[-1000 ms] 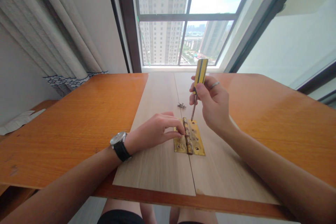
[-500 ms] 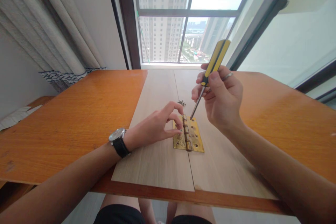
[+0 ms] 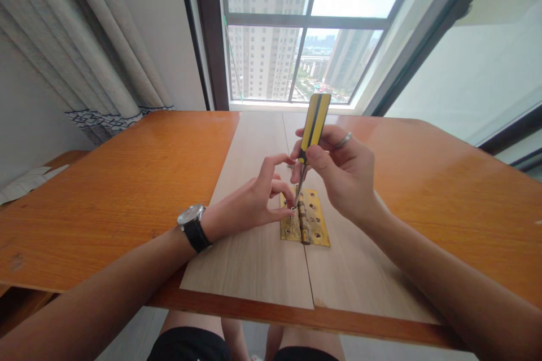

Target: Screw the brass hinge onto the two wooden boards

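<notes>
My right hand (image 3: 342, 166) is closed round a screwdriver (image 3: 314, 127) with a yellow and black handle. Its shaft slants down, and the tip meets a small screw (image 3: 293, 209) over the left leaf of a brass hinge (image 3: 315, 225). Thumb and finger of my left hand (image 3: 254, 194) pinch that screw. The hinge lies flat and open, its knuckle along the seam between two pale wooden boards (image 3: 254, 271). Holes show in its right leaf; my left fingers partly cover the left one.
Several loose screws (image 3: 290, 166) lie beyond the hinge, mostly hidden behind my fingers. The boards rest on an orange-brown wooden table (image 3: 127, 180). A window (image 3: 271, 62) stands behind the table, and a grey curtain (image 3: 84, 39) hangs at the left.
My right hand has moved left and down, bringing the screwdriver tip from the hinge's right leaf to the pinched screw. The screwdriver is more upright. My left hand has barely moved.
</notes>
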A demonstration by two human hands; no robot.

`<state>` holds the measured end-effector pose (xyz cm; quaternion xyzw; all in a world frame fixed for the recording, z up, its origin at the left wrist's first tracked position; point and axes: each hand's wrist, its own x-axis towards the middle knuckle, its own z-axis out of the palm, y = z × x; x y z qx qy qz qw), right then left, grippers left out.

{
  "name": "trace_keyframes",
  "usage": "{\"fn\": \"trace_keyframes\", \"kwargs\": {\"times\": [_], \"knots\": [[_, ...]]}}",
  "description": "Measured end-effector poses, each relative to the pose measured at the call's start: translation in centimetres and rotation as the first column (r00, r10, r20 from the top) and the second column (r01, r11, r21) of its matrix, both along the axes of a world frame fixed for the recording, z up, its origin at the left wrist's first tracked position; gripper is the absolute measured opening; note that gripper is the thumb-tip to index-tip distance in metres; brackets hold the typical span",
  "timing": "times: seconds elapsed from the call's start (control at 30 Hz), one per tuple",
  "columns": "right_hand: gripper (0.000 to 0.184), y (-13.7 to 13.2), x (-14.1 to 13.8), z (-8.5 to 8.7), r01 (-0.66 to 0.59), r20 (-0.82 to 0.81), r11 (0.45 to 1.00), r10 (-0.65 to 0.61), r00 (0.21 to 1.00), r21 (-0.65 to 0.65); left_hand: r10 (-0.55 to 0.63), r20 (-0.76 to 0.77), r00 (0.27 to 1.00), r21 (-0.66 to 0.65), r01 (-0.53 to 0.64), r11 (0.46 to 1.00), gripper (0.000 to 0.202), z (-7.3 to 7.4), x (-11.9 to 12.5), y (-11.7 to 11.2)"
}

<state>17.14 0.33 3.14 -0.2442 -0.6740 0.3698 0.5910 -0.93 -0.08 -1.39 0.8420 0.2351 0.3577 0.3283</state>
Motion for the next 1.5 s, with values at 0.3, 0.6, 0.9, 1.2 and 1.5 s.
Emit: {"fn": "trace_keyframes", "kwargs": {"times": [0.3, 0.6, 0.9, 1.2, 1.5], "knots": [[0.025, -0.2, -0.1, -0.2, -0.012, -0.007, 1.0, 0.012, 1.0, -0.007, -0.016, -0.025, 1.0, -0.04, 0.015, 0.999, 0.099, 0.0, 0.0, 0.1], [0.025, -0.4, -0.3, -0.1, -0.02, -0.026, 1.0, 0.02, 0.999, 0.0, -0.026, -0.034, 0.999, -0.058, 0.024, 0.998, 0.096, 0.4, 0.0, -0.1], [0.022, -0.3, -0.1, -0.3, -0.043, -0.017, 0.999, 0.043, 0.999, 0.002, -0.057, -0.01, 0.998, -0.104, 0.056, 0.993, 0.091, 0.4, 0.1, -0.1], [0.027, -0.6, -0.3, -0.1, -0.034, -0.016, 0.999, 0.033, 0.999, -0.028, -0.046, -0.002, 0.999, -0.08, 0.045, 0.996, 0.09, 0.2, 0.0, -0.2], [0.029, -0.2, -0.2, 0.1, -0.065, 0.008, 0.998, 0.065, 0.998, -0.017, -0.045, -0.116, 0.992, 0.027, 0.049, 0.998, 0.121, 0.5, -1.6, 1.3]]}}
